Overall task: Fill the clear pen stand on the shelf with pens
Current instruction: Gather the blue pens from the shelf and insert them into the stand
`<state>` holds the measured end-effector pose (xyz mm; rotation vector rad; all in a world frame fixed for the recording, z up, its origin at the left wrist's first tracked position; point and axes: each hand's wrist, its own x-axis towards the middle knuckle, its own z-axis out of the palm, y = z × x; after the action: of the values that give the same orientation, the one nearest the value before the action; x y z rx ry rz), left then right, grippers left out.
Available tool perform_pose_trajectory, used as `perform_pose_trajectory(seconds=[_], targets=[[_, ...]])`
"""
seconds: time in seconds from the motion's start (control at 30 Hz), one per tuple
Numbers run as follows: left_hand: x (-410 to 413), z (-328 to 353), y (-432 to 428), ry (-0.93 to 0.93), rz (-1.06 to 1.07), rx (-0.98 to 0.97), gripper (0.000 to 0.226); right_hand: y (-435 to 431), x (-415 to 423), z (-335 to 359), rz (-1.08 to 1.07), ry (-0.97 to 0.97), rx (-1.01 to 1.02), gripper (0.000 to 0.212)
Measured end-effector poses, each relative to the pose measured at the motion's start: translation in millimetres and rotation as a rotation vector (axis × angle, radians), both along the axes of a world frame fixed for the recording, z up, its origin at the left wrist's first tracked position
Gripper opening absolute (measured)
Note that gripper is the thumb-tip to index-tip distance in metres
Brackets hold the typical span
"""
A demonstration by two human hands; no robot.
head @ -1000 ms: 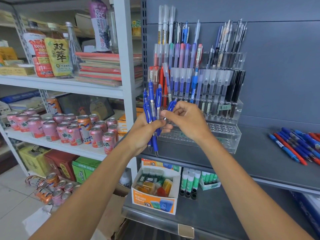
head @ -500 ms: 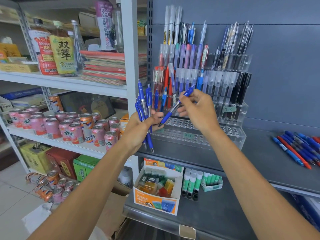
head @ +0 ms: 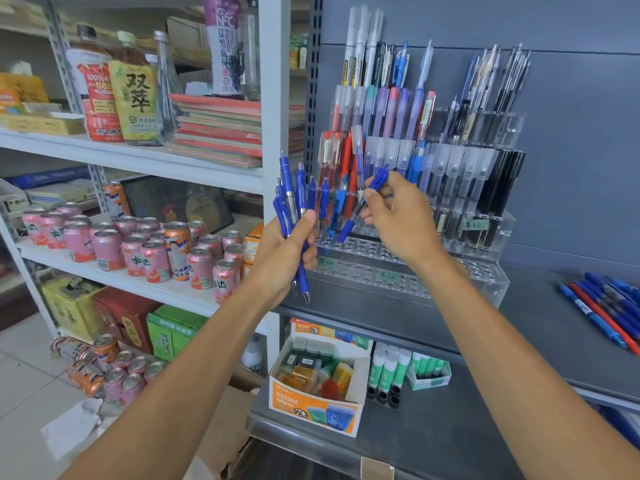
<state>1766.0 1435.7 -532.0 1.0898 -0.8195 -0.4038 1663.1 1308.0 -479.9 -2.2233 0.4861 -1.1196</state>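
Right grip (head: pixel 401 220) pinches blue pen (head: pixel 349 227), now nearer pen stand (head: pixel 415 289) | left grip (head: pixel 280 258) clutches bundle (head: pixel 289 194)

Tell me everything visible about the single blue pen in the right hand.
The single blue pen is slim, of blue plastic as it looks, with a clip at its upper end. It is tilted: top up and right, tip down and left, close over the empty holes of the clear pen stand; whether the tip touches them I cannot tell. The right hand pinches its middle between thumb and fingers and hides that part.
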Motion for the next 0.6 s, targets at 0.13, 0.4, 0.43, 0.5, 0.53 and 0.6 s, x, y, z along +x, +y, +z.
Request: perform_pose_trajectory(seconds=[0.13, 0.4, 0.43, 0.5, 0.53, 0.6], targets=[[1.4, 4.2, -2.3, 0.029, -0.015, 0.006, 0.028, 0.8, 8.2, 0.7, -0.014, 0.015, -0.012, 0.014], [8.2, 1.9, -6.0, 0.020, -0.007, 0.011, 0.021, 4.5, 16.7, -7.1, -0.060, 0.095, -0.070, 0.010], [8.8, 1.2, -6.5, 0.018, -0.009, 0.012, 0.021, 5.3, 16.8, -8.4, -0.065, 0.091, -0.072, 0.010], [10.0, -0.2, -6.6, 0.015, -0.008, 0.020, 0.020, 5.1, 16.8, -7.7, -0.069, 0.085, -0.068, 0.014], [10.7, -0.8, -6.2, 0.014, -0.006, 0.025, 0.019, 4.0, 16.4, -6.3, -0.072, 0.075, -0.062, 0.016], [12.2, -1.9, -5.9, 0.012, -0.007, 0.027, 0.019, 1.1, 14.5, -1.6, -0.090, 0.003, -0.045, 0.018]])
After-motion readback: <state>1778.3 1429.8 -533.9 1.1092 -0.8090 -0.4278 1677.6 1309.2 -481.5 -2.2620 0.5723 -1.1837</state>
